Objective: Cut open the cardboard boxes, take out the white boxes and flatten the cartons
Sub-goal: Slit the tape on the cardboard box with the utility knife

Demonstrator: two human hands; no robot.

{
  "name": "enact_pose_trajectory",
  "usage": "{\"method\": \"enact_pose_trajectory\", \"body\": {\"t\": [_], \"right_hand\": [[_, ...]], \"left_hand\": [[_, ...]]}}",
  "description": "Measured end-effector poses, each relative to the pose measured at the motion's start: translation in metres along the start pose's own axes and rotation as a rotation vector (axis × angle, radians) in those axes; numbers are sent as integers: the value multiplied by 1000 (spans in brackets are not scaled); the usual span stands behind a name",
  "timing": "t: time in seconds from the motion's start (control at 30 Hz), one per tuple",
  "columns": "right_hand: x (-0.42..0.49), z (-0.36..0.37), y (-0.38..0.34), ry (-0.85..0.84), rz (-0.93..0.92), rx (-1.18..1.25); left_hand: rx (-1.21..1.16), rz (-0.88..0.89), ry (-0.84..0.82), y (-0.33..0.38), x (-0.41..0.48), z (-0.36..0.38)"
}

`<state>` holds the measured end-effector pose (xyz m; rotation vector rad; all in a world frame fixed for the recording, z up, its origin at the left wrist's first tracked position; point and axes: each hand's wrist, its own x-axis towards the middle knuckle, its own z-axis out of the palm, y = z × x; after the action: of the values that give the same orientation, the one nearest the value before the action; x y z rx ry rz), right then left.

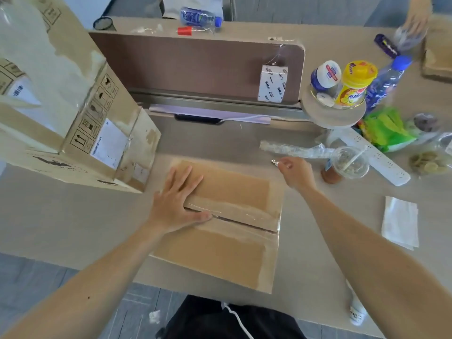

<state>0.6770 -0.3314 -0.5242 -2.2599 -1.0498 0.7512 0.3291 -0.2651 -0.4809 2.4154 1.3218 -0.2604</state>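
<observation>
At far left, well apart from both hands, stacked cartons [93, 133] stand unflattened with tape and labels on them; these look like work remaining. Under the left hand [176, 199]: the small carton [220, 255], lying on the desk [73, 216] at its near edge. Fingers straight, slightly spread, pressed flat on the far flap; thumb lies along the taped seam [244, 222]. A dark slit runs from the thumb tip rightward to the carton's edge. Judged: tape slit or nearly so, flaps not yet lifted, contents unseen. Right hand [297, 172] is off the carton, just past its far right corner, fingers curled and pinching a small metal tool [275, 162]; blade type unclear. Beyond those fingers, one white box [272, 84] sits against the divider.
</observation>
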Motion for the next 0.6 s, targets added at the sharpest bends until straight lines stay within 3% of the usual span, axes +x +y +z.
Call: {"method": "enact_pose_trajectory", "body": {"t": [0.3, 0.6], "right_hand": [[58, 29, 51, -145, 91, -412], [66, 42, 66, -201, 143, -335]], "left_hand": [[-4, -13, 85, 3, 1, 6], [-3, -37, 86, 4, -2, 5]]}}
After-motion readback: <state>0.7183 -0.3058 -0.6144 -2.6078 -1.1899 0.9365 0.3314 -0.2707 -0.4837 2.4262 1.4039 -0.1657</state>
